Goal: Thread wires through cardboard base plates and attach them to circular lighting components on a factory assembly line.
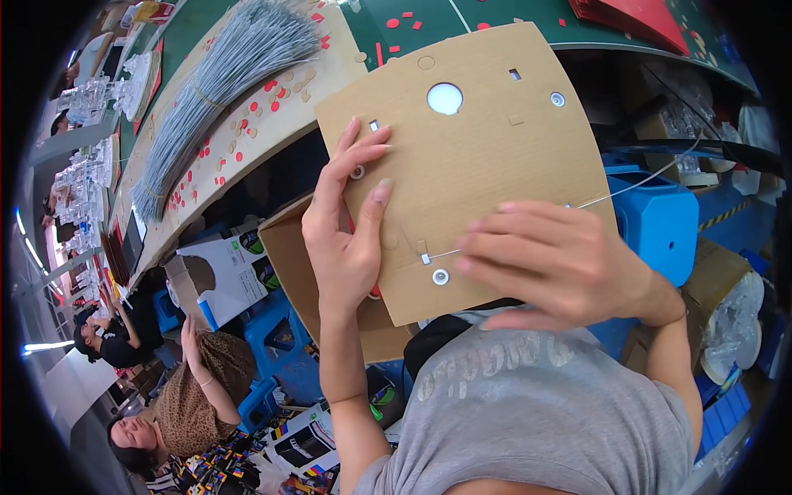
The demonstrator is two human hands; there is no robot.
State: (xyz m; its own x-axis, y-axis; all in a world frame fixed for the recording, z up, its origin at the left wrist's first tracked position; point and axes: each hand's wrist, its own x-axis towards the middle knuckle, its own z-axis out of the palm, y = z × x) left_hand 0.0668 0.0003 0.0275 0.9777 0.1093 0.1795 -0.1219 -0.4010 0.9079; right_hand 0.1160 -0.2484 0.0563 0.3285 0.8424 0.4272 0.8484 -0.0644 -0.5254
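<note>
A brown cardboard panel [487,165] is tilted up in front of my chest, with a round hole, small slots and several white round fittings on it. At its left edge, my left hand [346,223] grips it, thumb and fingertips on the face. My right hand [553,264] lies over the lower right part, fingers together on a thin pale wire [610,195]. The wire runs from a small white piece [426,258] in a lower slot, passes under my fingers and trails off to the upper right. My fingers hide its middle.
A large bundle of grey wires [223,91] lies on the bench among red and tan discs. Red sheets [631,23] are stacked at the far right. A blue stool [652,223] stands right, an open carton [293,272] below the panel. Another person [186,379] sits lower left.
</note>
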